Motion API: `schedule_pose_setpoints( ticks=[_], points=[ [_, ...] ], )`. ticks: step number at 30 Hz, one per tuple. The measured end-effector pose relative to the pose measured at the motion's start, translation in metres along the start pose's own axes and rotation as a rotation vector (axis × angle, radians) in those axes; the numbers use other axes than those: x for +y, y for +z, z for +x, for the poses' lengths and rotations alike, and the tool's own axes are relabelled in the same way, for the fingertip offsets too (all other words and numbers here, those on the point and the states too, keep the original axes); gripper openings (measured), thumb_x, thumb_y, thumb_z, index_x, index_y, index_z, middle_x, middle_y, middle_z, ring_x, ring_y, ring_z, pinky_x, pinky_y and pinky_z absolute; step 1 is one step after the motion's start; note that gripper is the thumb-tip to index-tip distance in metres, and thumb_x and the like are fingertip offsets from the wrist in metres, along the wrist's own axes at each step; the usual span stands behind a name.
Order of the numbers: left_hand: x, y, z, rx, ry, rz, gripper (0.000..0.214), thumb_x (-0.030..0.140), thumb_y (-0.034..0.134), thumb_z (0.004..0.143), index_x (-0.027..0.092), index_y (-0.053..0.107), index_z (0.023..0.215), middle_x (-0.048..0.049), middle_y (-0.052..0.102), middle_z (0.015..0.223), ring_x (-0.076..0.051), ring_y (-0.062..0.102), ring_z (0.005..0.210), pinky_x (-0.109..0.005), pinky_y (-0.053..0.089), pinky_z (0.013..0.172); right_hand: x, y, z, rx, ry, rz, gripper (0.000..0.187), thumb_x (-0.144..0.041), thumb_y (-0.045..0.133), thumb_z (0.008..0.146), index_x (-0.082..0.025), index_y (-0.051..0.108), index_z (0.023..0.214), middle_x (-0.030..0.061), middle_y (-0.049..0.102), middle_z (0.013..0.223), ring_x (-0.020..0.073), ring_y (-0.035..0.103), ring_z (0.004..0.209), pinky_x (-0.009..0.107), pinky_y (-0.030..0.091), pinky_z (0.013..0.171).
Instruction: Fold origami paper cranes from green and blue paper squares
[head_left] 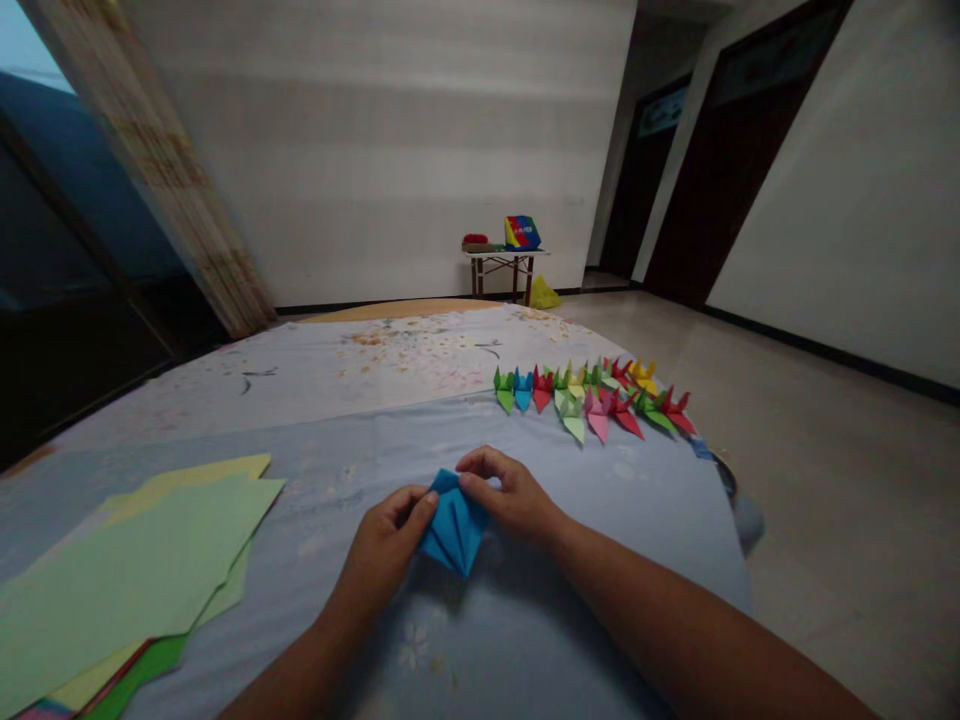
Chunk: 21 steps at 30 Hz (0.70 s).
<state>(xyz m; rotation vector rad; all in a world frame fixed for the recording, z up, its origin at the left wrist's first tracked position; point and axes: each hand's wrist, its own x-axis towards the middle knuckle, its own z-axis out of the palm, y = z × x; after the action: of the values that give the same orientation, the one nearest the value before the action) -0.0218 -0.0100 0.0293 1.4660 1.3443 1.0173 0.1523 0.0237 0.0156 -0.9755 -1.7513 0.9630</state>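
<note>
Between my two hands is a piece of blue origami paper (pixel 454 530), folded into a diamond-like shape with creases running down to a point. My left hand (pixel 388 535) pinches its left edge between thumb and fingers. At the upper right edge, my right hand (pixel 511 492) grips the paper with thumb and bent index finger. The folded paper is tilted just above the light blue cloth. Beyond my right hand, several folded paper cranes (pixel 598 412) in green, blue, red, pink and yellow stand in rows.
A stack of coloured paper sheets (pixel 142 570) lies at the left, pale green on top. A pale floral tablecloth (pixel 360 360) covers the far part of the table. Against the wall, a small side table (pixel 506 255) carries a multicoloured box (pixel 522 233); a yellow bag (pixel 544 293) sits beside it.
</note>
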Motion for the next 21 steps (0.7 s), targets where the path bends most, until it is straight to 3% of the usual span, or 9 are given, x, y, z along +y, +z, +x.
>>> schedule_pose_setpoints(
  ticks=[3,6,9,13,18,21],
  points=[
    [0.002,0.002,0.005,0.020,0.025,-0.031,0.032,0.044,0.058,0.074,0.016,0.069,0.084,-0.0008,0.066,0.069,-0.018,0.059,0.069,-0.025,0.045,0.064,-0.005,0.003,-0.003,0.097,-0.066,-0.150,0.030,-0.036,0.064,0.075,-0.019,0.055,0.098,0.0035,0.059,0.090,0.0168,0.054,0.089,0.032,0.041,0.083],
    [0.008,0.005,0.010,0.019,0.060,-0.029,0.028,0.042,0.060,0.073,0.017,0.069,0.081,-0.0017,0.067,0.071,-0.019,0.060,0.073,-0.026,0.045,0.068,-0.008,0.005,-0.005,0.130,-0.052,-0.264,0.042,-0.042,0.069,0.069,-0.018,0.054,0.100,0.0065,0.057,0.094,0.0195,0.053,0.091,0.033,0.043,0.081],
    [0.013,0.007,0.013,0.040,0.049,-0.035,0.028,0.042,0.061,0.072,0.017,0.069,0.080,-0.0021,0.067,0.071,-0.019,0.059,0.071,-0.027,0.045,0.067,-0.007,0.005,-0.005,0.130,-0.047,-0.321,0.037,-0.040,0.067,0.072,-0.017,0.056,0.099,0.0073,0.057,0.092,0.0204,0.052,0.090,0.034,0.043,0.080],
    [0.009,0.010,0.018,0.056,-0.018,-0.130,0.030,0.045,0.060,0.073,0.016,0.066,0.082,-0.0011,0.063,0.071,-0.016,0.055,0.066,-0.025,0.043,0.065,-0.002,0.001,-0.003,0.142,-0.112,-0.277,0.028,-0.032,0.061,0.078,-0.018,0.059,0.102,0.0067,0.061,0.093,0.0191,0.053,0.091,0.034,0.043,0.083],
    [-0.002,0.018,0.022,0.066,-0.098,-0.333,0.032,0.049,0.058,0.073,0.018,0.058,0.078,0.0037,0.053,0.063,-0.013,0.049,0.056,-0.023,0.041,0.055,0.001,-0.004,-0.002,0.086,-0.172,-0.201,0.031,-0.031,0.055,0.082,-0.021,0.059,0.111,0.0059,0.065,0.097,0.0175,0.056,0.089,0.034,0.043,0.083],
    [-0.002,0.019,0.023,0.115,-0.077,-0.272,0.028,0.047,0.057,0.073,0.019,0.057,0.073,0.0026,0.055,0.065,-0.015,0.051,0.061,-0.025,0.043,0.060,0.001,-0.004,-0.002,0.024,-0.157,-0.155,0.032,-0.031,0.052,0.084,-0.021,0.059,0.114,0.0058,0.066,0.100,0.0172,0.057,0.090,0.033,0.044,0.084]
  ],
)
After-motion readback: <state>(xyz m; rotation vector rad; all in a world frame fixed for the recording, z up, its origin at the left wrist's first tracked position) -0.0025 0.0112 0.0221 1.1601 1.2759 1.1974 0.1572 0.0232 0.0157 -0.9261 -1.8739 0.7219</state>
